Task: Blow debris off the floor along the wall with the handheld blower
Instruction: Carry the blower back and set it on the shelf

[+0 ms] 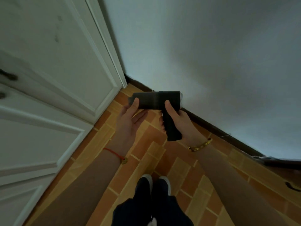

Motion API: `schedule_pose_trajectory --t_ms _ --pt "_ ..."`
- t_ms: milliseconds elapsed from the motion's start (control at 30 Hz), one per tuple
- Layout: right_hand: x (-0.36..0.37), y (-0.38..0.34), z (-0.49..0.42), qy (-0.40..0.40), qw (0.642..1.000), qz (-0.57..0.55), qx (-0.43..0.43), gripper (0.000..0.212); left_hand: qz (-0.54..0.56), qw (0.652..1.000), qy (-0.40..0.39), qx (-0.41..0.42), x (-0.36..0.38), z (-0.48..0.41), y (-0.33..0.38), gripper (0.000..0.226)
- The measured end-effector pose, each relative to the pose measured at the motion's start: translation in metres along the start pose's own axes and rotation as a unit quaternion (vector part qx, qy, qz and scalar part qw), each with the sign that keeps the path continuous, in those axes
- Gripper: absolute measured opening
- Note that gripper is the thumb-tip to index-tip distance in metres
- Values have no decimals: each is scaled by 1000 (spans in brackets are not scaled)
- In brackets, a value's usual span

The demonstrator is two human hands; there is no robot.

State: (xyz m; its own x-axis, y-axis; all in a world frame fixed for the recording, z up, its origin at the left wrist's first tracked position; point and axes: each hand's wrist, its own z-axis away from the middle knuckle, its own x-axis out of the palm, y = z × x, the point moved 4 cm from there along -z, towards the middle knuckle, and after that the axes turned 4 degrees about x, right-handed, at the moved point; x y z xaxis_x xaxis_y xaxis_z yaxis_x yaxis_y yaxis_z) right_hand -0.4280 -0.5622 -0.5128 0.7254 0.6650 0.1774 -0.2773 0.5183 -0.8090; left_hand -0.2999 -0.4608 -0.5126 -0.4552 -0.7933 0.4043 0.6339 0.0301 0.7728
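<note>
The right hand is wrapped around the handle of the black blower; the left hand steadies its barrel with the thumb, fingers loosely spread. The blower is held level over the floor, so tipping the nozzle down toward the dark baseboard seems best. Pale wall, white panelled door.

Black blower, orange-tan brick-pattern floor, white door, pale grey wall.
</note>
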Motion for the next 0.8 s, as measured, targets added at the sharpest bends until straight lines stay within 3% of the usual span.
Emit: schedule_pose_trajectory --t_ms 200,400,600,800 --pt "31 -137 106 9 999 27 -18 41 10 1000 -5 19 67 91 131 41" --pt "63 -233 205 -6 999 37 -21 48 31 999 7 29 107 188 232 53" --pt "85 -278 279 -8 999 36 -8 59 43 998 20 29 126 259 283 51" --pt "99 -292 334 -26 1000 1 13 43 41 998 25 41 125 311 302 47"
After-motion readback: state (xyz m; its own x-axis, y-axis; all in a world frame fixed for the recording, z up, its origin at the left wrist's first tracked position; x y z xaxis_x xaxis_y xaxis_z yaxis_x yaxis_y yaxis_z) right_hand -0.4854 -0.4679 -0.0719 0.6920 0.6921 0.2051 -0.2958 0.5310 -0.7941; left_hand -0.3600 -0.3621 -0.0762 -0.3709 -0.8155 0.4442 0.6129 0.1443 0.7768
